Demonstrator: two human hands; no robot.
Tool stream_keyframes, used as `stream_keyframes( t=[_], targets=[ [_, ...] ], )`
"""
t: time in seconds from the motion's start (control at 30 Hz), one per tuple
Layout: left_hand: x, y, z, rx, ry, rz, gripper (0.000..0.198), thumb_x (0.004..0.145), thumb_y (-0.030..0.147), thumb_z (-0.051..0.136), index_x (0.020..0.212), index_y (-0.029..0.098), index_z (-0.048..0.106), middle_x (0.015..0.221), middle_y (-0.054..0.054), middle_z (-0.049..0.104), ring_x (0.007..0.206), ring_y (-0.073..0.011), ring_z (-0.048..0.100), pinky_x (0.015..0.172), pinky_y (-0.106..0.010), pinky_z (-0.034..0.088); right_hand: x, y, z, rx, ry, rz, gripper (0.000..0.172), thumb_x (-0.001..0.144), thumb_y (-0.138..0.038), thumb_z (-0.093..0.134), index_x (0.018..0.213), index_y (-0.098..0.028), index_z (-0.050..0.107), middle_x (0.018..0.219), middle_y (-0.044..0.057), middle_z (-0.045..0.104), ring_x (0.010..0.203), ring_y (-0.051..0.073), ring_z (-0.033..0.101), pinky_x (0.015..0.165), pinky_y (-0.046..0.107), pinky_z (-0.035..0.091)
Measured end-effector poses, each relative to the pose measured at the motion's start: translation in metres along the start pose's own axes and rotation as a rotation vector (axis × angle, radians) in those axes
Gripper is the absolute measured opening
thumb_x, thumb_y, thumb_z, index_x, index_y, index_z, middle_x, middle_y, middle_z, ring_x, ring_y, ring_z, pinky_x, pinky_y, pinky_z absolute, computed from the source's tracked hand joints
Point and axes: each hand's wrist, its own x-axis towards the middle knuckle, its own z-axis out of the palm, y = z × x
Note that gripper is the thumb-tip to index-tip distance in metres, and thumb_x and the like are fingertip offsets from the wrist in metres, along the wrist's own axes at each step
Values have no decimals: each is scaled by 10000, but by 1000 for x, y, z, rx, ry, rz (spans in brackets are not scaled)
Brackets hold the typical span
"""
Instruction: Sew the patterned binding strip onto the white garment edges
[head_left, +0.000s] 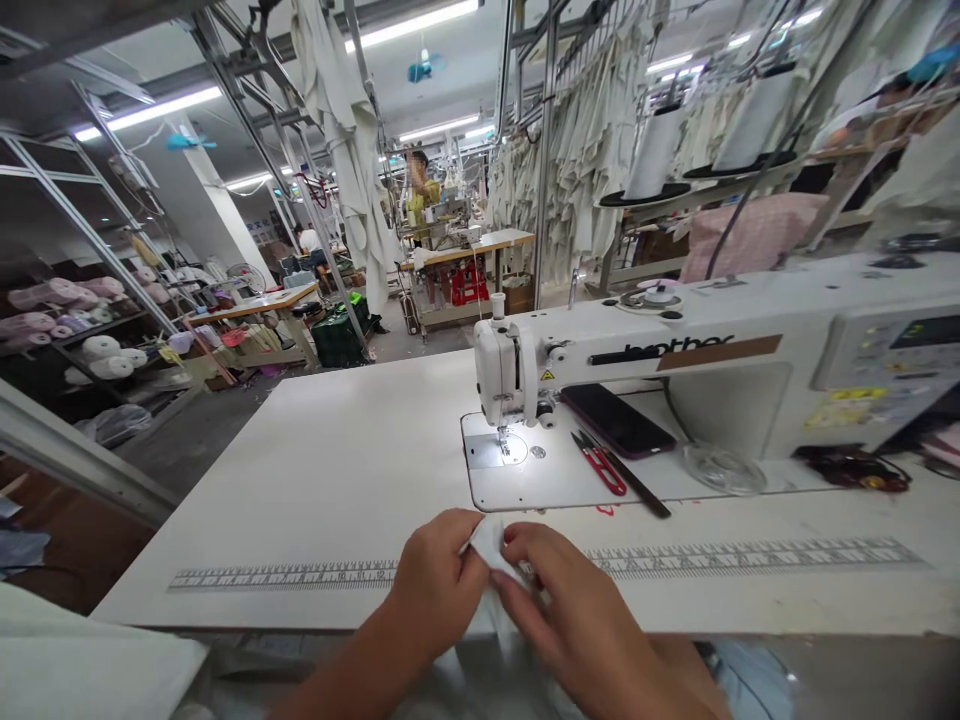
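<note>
A piece of white fabric point(489, 541) is pinched between my two hands over the front edge of the sewing table point(337, 450). My left hand point(442, 575) is closed on its left side, thumb and fingers together. On the other side my right hand point(566, 590) grips it between thumb and forefinger. The rest of the cloth hangs down toward my lap, partly hidden by my hands. Just beyond them stands a white sewing machine point(499, 375), its lamp lighting the needle plate point(499, 450).
Red-handled thread snips point(604, 470), a dark slim tool point(637, 482) and a phone point(619, 420) lie under the machine arm. A printed ruler strip point(285, 576) runs along the table front. Thread cones point(652, 155) stand behind. Pale fabric point(90, 660) lies at lower left.
</note>
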Motion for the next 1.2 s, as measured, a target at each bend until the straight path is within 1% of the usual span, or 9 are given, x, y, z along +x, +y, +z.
stream_keyframes(
  t=[0.07, 0.17, 0.27, 0.43, 0.53, 0.7, 0.8, 1.0, 1.2],
  targets=[
    [-3, -3, 0, -139, 3, 46, 172, 813, 127, 476, 849, 197, 629, 812, -10, 622, 742, -146, 557, 668, -241, 402, -5, 0, 3, 227, -9, 75, 108, 939, -341, 491, 991, -246, 490, 1037, 40, 602, 916, 194, 581, 801, 335, 467],
    [-8, -6, -5, -224, 0, 42, 113, 837, 174, 535, 832, 185, 647, 804, -19, 617, 726, -145, 555, 658, -240, 416, -7, 0, 9, 455, 33, 215, 145, 944, -394, 493, 919, -252, 476, 897, -3, 574, 849, 170, 564, 757, 294, 470],
    [-12, -8, -16, -268, -76, 8, 107, 843, 198, 565, 888, 189, 661, 855, -32, 634, 747, -153, 563, 671, -250, 433, -5, 0, 14, 446, 57, 272, 168, 917, -398, 530, 875, -247, 471, 793, -28, 522, 725, 155, 513, 656, 273, 446],
    [-18, -3, -29, -420, -225, -72, 355, 833, 229, 616, 1188, 218, 609, 1171, -78, 627, 1065, -229, 571, 912, -322, 436, -3, -9, 12, 281, 33, 199, 110, 910, -337, 510, 871, -239, 477, 770, -27, 530, 688, 151, 506, 624, 275, 418],
    [-21, -3, -21, -440, -118, -88, 166, 869, 309, 606, 944, 180, 680, 928, -57, 658, 888, -194, 600, 808, -288, 458, -3, -13, 13, 242, 7, 170, 115, 905, -322, 501, 836, -236, 467, 744, -28, 528, 669, 152, 501, 610, 279, 414],
    [-29, -17, -5, -466, 96, -160, 273, 872, 392, 597, 715, 169, 610, 666, 5, 564, 643, -134, 526, 607, -236, 420, -7, -14, 14, 396, -45, 253, 103, 899, -317, 541, 915, -233, 485, 800, -19, 559, 727, 150, 545, 644, 271, 456],
    [-32, -22, -6, -437, 106, -178, 332, 859, 434, 602, 660, 169, 580, 598, 16, 521, 581, -127, 494, 550, -231, 397, -9, -16, 11, 461, -83, 237, 120, 941, -348, 492, 975, -234, 513, 830, -6, 586, 770, 156, 572, 683, 276, 476],
    [-30, -18, -19, -452, 75, -55, 202, 857, 334, 627, 747, 168, 658, 742, -25, 606, 695, -146, 556, 645, -242, 436, -13, -16, 11, 497, -99, 224, 186, 930, -368, 529, 1075, -253, 538, 976, 17, 625, 853, 165, 619, 723, 272, 512],
    [-29, -15, -24, -411, 29, -60, 121, 847, 287, 636, 852, 181, 695, 791, -27, 630, 717, -145, 568, 650, -234, 437, -15, -14, 9, 338, -59, 122, 154, 963, -325, 475, 1079, -256, 549, 971, 16, 653, 866, 156, 626, 771, 276, 501]
  ],
)
